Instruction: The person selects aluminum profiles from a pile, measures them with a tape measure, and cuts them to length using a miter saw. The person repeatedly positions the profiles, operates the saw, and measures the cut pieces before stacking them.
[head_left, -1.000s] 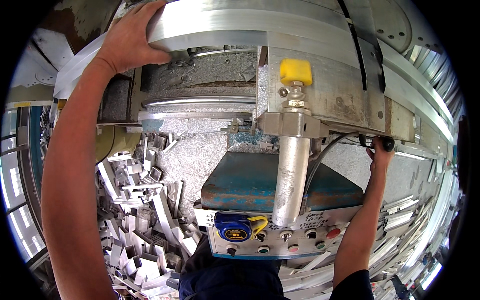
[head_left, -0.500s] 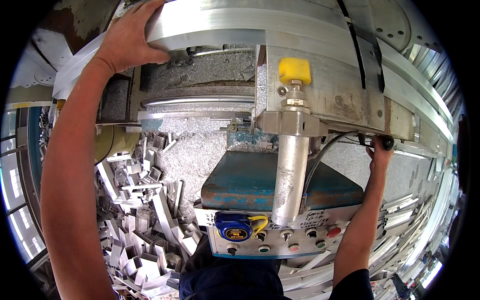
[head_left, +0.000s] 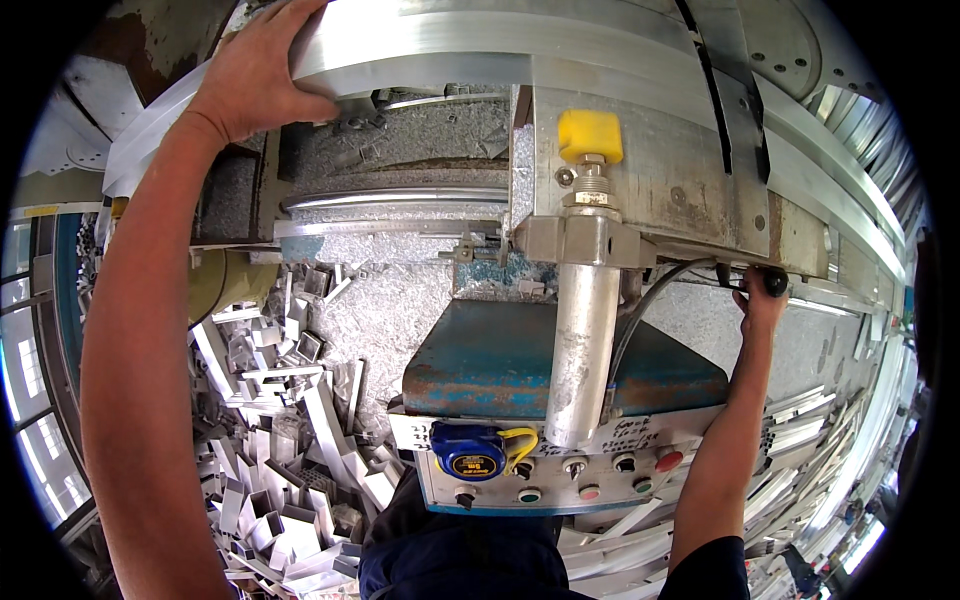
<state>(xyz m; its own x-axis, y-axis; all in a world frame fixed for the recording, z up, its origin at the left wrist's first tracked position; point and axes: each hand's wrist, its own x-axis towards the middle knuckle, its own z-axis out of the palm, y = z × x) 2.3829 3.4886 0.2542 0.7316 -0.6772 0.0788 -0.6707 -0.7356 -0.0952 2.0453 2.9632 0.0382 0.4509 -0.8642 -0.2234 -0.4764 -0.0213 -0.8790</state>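
Observation:
My left hand (head_left: 258,75) grips a long silver aluminium profile (head_left: 430,68) at the upper left. Its fingers reach over the far side, and the thumb lies along the near edge. The profile rests across the metal machine bed (head_left: 650,170). At the right, beneath the bed's front edge, my right hand (head_left: 762,305) is closed around a handle with a round black knob (head_left: 775,283); some of its fingers are hidden. Between my arms stands a metal clamping cylinder (head_left: 582,350) topped by a yellow block (head_left: 590,136).
A control panel (head_left: 550,497) with knobs and buttons is directly before me, below a worn blue-green cover (head_left: 560,350). A blue tape measure (head_left: 470,452) hangs on the panel. Aluminium offcuts (head_left: 290,480) heap up at left, and long strips (head_left: 810,440) lie at right.

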